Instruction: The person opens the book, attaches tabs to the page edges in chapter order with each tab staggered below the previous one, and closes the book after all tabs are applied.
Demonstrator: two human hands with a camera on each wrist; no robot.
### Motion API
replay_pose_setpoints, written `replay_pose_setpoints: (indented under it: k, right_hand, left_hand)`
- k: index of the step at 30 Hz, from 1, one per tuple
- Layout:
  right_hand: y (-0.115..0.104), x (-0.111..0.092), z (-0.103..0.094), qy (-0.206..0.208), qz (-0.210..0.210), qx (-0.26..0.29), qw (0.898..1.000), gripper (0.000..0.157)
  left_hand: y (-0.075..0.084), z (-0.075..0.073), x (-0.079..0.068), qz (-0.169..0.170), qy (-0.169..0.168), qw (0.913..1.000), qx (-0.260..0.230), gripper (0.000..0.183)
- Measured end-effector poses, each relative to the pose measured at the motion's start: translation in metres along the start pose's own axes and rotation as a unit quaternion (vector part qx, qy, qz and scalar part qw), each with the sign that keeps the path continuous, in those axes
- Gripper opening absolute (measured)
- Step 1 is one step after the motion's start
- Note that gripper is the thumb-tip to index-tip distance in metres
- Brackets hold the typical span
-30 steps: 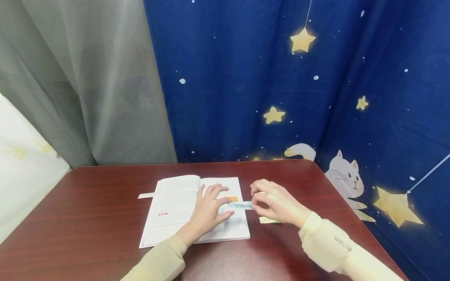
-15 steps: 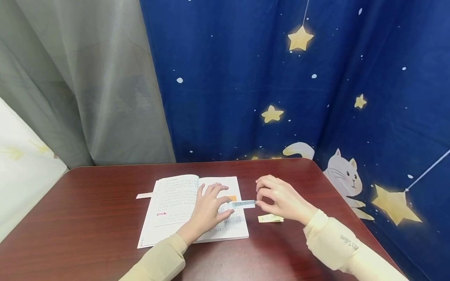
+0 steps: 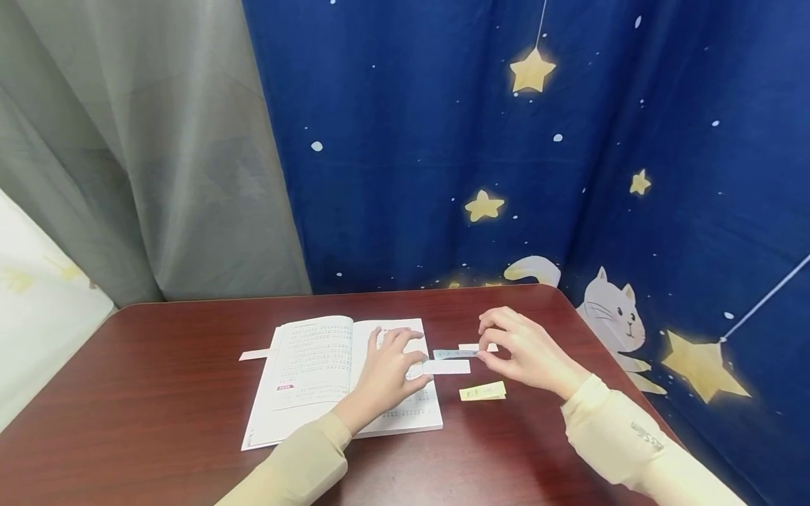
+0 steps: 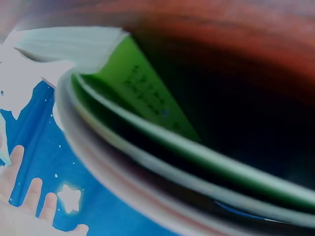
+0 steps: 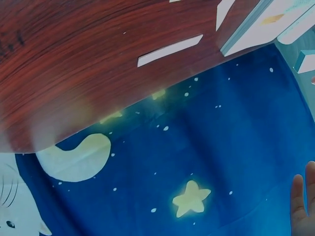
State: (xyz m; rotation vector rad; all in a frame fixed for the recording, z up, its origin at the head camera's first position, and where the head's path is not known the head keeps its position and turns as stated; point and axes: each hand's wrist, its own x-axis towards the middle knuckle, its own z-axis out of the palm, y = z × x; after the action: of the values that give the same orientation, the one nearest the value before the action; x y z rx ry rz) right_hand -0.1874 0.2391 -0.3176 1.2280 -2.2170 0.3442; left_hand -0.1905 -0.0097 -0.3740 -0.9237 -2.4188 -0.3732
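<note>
In the head view, my left hand (image 3: pixel 387 376) is over the right page of an open book (image 3: pixel 316 358), thumb and index finger at the near end of a white paper strip (image 3: pixel 448 367) that reaches past the page edge. My right hand (image 3: pixel 522 348) pinches the right end of a blue paper strip (image 3: pixel 451 354) just beyond that edge. Fingers of the left hand (image 4: pixel 34 206) show at the lower left of the left wrist view, and two fingers of the right hand (image 5: pixel 302 204) at the lower right of the right wrist view.
A yellow strip with writing (image 3: pixel 482 391) lies right of the book. Another white strip (image 3: pixel 468 346) lies farther back. A pale strip (image 3: pixel 255 355) sticks out left of the book. A green strip with handwriting (image 4: pixel 142 93) shows beside curved pages. Curtains hang behind the table (image 3: pixel 158 393).
My right hand has drawn the blue strip right and off the white one. My left hand has shifted right with the white strip. The farther white strip has come into view.
</note>
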Motion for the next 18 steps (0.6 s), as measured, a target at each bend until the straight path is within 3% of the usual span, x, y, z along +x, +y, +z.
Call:
replay_pose_setpoints:
  k: [12,18]
  right_hand:
    - [0.008,-0.013,-0.01,0.033,0.009,0.004,0.999,0.008]
    - [0.01,-0.014,-0.014,0.053,0.0,0.001,0.999,0.009]
  left_hand:
    - [0.014,0.016,0.024,-0.002,-0.017,0.9998,-0.003,0.023]
    - [0.022,0.029,0.037,-0.021,-0.055,0.9981,0.015,0.025]
